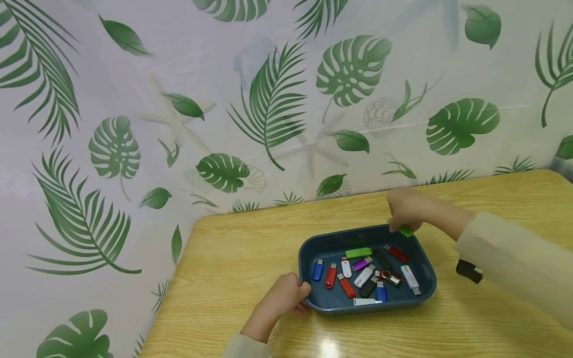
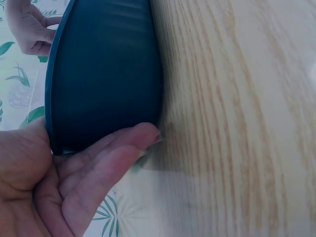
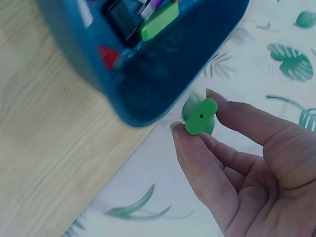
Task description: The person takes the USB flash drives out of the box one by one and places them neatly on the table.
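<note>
Your right hand [image 1: 405,209] pinches a green USB stick [image 3: 201,116] between thumb and fingertip, by its narrow edges; a loosened pinch could drop it onto the table [image 1: 233,268]. Just beside those fingers is a corner of the blue tray [image 1: 367,310], which could knock it. Farther off, your left hand [image 1: 283,294] grips the tray's wall; lifting there could slide the loose sticks [image 1: 364,276] together.

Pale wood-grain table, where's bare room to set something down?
Free: left of the dark-blue rectangular tray, beyond the left hand; also far right, between the beige right sleeve and the white leaf-printed backdrop. Crowded: the tray's middle, with multicoloured USB sticks.
</note>
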The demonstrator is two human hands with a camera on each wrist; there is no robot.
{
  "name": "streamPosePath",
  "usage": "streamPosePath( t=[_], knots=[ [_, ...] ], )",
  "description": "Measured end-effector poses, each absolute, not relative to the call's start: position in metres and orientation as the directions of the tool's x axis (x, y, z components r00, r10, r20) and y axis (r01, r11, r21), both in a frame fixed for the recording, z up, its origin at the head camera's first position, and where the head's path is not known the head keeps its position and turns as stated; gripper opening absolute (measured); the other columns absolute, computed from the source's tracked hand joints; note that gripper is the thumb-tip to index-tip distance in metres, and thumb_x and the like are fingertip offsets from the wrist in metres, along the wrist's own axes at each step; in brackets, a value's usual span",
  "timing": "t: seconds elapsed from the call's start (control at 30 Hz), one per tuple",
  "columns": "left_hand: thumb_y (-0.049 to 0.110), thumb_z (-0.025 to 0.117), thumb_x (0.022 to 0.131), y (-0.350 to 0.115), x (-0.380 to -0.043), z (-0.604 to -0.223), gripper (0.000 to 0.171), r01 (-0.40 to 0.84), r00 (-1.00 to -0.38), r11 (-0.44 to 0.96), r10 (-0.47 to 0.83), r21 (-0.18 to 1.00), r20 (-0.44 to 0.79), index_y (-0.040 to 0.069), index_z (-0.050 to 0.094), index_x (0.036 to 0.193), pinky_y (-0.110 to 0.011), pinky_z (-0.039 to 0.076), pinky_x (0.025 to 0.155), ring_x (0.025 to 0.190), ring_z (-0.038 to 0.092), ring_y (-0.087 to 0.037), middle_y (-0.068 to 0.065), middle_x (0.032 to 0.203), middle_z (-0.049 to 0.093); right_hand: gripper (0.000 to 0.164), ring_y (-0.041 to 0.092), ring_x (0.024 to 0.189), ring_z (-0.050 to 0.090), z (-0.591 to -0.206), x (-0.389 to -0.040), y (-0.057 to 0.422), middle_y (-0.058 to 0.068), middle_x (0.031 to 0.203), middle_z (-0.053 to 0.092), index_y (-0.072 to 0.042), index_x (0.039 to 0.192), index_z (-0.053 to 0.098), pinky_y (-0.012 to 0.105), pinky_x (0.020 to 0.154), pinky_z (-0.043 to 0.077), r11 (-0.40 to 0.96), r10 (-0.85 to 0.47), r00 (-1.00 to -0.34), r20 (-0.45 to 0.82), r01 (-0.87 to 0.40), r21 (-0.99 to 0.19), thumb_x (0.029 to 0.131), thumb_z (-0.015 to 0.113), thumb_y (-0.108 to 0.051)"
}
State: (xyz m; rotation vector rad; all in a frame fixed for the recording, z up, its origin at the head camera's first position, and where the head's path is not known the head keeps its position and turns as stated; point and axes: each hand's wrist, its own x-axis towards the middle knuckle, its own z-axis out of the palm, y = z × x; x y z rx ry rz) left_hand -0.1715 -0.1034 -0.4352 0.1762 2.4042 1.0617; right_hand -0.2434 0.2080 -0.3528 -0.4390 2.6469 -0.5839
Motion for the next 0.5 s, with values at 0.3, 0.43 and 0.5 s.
streamPosePath(
  t=[0.3,0.43,0.5],
  knots=[
    [0.009,0.047,0.083,-0.103,-0.171,-0.435,0.029,-0.086,-0.862,0.693,0.308,0.716,-0.402,-0.007,0.057,0.061,-0.034,0.056,0.051,0.057,0.068,-0.024,-0.012,0.06,0.067,0.019,0.009,0.041,0.041,-0.365,-0.25,0.241,0.0,0.048,0.048,-0.001,0.063,0.055,0.02,0.04,0.04,0.89,-0.279,-0.921,-0.272,-0.141,-0.433,0.078,0.067,-0.005],
    [0.009,0.048,0.083,-0.103,-0.171,-0.432,0.029,-0.094,-0.862,0.686,0.307,0.722,-0.403,-0.009,0.058,0.062,-0.035,0.056,0.051,0.057,0.068,-0.025,-0.013,0.061,0.067,0.017,0.009,0.041,0.042,-0.377,-0.252,0.252,0.001,0.049,0.049,-0.001,0.065,0.054,0.02,0.04,0.039,0.89,-0.255,-0.931,-0.263,-0.119,-0.44,0.077,0.065,-0.004],
    [0.009,0.048,0.083,-0.103,-0.171,-0.431,0.029,-0.097,-0.862,0.686,0.304,0.721,-0.405,-0.01,0.058,0.063,-0.035,0.056,0.052,0.057,0.068,-0.026,-0.014,0.061,0.067,0.019,0.009,0.04,0.041,-0.382,-0.254,0.256,0.0,0.048,0.048,-0.003,0.06,0.053,0.02,0.039,0.039,0.885,-0.241,-0.936,-0.256,-0.104,-0.453,0.077,0.064,-0.002]
  ],
)
